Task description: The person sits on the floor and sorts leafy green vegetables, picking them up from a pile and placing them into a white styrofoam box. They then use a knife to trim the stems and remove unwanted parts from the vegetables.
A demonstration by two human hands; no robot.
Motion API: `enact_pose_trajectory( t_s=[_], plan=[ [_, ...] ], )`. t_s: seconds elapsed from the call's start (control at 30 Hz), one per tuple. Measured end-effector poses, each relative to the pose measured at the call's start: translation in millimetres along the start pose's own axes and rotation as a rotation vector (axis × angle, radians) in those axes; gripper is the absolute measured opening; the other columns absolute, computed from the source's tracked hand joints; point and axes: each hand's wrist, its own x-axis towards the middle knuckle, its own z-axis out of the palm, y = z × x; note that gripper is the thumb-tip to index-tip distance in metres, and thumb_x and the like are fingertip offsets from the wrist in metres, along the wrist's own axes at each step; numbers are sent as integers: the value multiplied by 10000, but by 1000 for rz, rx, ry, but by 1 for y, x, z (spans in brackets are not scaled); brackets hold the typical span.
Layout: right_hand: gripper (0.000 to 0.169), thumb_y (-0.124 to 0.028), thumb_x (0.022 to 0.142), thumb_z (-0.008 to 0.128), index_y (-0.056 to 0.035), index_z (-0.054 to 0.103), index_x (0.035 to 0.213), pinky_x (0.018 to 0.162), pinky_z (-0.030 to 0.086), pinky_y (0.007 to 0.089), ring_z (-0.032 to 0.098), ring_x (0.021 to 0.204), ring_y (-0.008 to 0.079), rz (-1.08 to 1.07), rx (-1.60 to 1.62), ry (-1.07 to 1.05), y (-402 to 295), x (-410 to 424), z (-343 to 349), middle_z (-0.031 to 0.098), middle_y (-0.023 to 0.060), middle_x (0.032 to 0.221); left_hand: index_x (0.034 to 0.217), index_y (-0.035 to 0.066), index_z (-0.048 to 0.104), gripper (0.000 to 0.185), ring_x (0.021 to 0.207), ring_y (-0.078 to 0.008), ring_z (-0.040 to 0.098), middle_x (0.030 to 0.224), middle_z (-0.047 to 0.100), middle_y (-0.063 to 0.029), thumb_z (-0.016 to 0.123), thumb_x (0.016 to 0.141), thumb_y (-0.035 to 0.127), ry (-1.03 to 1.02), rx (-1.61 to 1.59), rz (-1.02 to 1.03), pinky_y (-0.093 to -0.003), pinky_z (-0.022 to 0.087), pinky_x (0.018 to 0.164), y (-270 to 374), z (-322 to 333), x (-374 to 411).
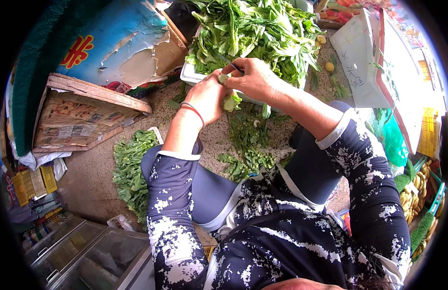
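Note:
My left hand (206, 96), with a band around its wrist, is closed on leafy green vegetable stalks (230, 102); a round pale cut end (222, 78) shows at the top between the two hands. My right hand (253, 78) grips a small knife (229, 62), its blade pointing up and left and its handle mostly hidden in the fingers. Just beyond both hands, a white foam box (190, 73) is heaped with leafy greens (245, 32). Trimmed leaves (249, 134) lie on the ground between my knees.
More leafy greens (133, 170) are piled beside my left leg. A wooden-framed board (90, 112) stands at the left, a white foam box (358, 61) at the right. Yellow fruit (329, 66) lies on the ground. Bananas (412, 197) are at the far right, a glass-topped case (111, 261) at lower left.

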Motion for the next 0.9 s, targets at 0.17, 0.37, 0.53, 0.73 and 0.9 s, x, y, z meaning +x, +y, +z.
enact_pose_trajectory(
  t_s=[0.17,0.37,0.53,0.73,0.9],
  plan=[
    [337,-273,725,589,-20,622,945,637,485,330,620,660,219,-25,12,33,2,0,2,625,146,695,918,86,633,321,972,-320,547,1139,508,-149,699,603,94,9,-42,-11,-381,466,820,2,0,1],
    [334,-268,719,592,-24,625,945,638,486,324,620,650,213,-34,2,36,-1,-2,1,624,144,686,1159,118,499,483,961,-323,549,1079,518,-146,615,693,65,16,41,60,-392,475,782,-2,2,-1],
    [329,-247,716,600,-26,625,960,609,474,297,589,633,168,-29,15,16,2,0,2,606,98,679,924,98,640,321,967,-317,553,1137,511,-148,685,607,87,-13,-34,-39,-382,470,813,4,-2,0],
    [326,-235,729,605,-26,620,979,569,458,266,552,600,119,-3,26,-4,0,-1,2,588,50,671,931,103,635,325,947,-319,559,1157,500,-156,686,611,98,-4,-19,-38,-385,475,802,4,-2,-1],
    [327,-267,727,598,-36,629,956,585,482,303,604,582,174,-3,41,8,2,0,4,605,99,611,934,101,632,321,947,-322,559,1151,500,-159,684,618,101,13,-25,-34,-386,475,801,0,3,-1]
  ],
)
